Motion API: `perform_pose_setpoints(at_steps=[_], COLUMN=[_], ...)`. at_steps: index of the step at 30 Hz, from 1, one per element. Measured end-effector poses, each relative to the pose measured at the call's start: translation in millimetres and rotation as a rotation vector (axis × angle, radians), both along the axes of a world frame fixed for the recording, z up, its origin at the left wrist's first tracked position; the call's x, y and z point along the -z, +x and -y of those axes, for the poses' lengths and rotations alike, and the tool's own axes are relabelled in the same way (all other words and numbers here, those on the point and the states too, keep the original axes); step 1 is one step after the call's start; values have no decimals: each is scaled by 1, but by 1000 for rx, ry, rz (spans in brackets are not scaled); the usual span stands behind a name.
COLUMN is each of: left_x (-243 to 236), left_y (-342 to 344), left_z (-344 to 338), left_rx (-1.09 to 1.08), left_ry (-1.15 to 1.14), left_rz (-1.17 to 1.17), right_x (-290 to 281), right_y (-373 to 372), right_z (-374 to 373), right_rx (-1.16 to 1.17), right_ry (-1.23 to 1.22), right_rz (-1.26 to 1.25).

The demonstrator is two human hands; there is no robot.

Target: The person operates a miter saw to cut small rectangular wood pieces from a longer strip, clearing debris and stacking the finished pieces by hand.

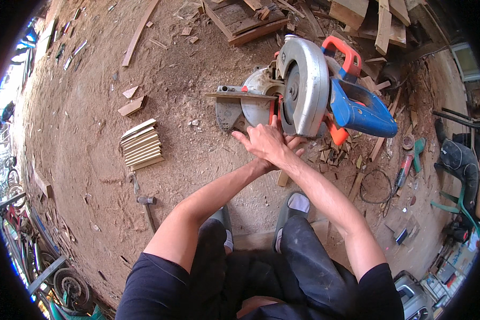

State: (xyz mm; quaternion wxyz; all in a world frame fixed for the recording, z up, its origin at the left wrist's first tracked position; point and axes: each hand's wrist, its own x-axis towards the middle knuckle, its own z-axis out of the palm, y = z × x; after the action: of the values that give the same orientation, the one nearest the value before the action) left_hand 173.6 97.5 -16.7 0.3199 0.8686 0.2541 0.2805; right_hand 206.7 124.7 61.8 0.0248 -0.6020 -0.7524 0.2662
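Risk: both hands are sitting right next to the saw (pixel 309 90) blade guard; any slip is putting fingers at the blade. Left hand (pixel 264 141) is lying flat, fingers spread wide, on top of the right hand (pixel 290 152) (mostly hidden, can't tell its grip). Stack of boards (pixel 140 145) is lying far left, hammer (pixel 146 205) near left.

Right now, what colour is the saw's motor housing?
Blue, with an orange handle above it; the saw shows in the head view.

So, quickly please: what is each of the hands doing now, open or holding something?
Left hand: open, fingers spread, lying over the right hand by the saw.
Right hand: mostly hidden under the left; cannot be told.
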Motion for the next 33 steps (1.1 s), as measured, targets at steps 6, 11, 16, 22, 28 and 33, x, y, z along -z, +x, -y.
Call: perform_pose_setpoints(at_steps=[6,11,16,22,28,33], left_x=[-9,-3,-8,8,-19,11], left_y=[-5,-1,5,11,11,-5], left_z=[15,16,12,9,-1,7], left_rx=[66,-4,-31,-100,85,84], left_ry=[-37,90,-54,-100,-275,-260], left_rz=[-140,-30,-42,-161,-471,-198], right_x=[3,6,10,11,22,15], right_y=[0,-2,6,6,15,3], right_z=[20,21,5,-10,-5,-12], right_rx=[-29,49,128,166,165,246], right_ry=[-106,-157,-84,-151,-68,-108], right_rz=[-9,-76,-63,-147,-140,-248])
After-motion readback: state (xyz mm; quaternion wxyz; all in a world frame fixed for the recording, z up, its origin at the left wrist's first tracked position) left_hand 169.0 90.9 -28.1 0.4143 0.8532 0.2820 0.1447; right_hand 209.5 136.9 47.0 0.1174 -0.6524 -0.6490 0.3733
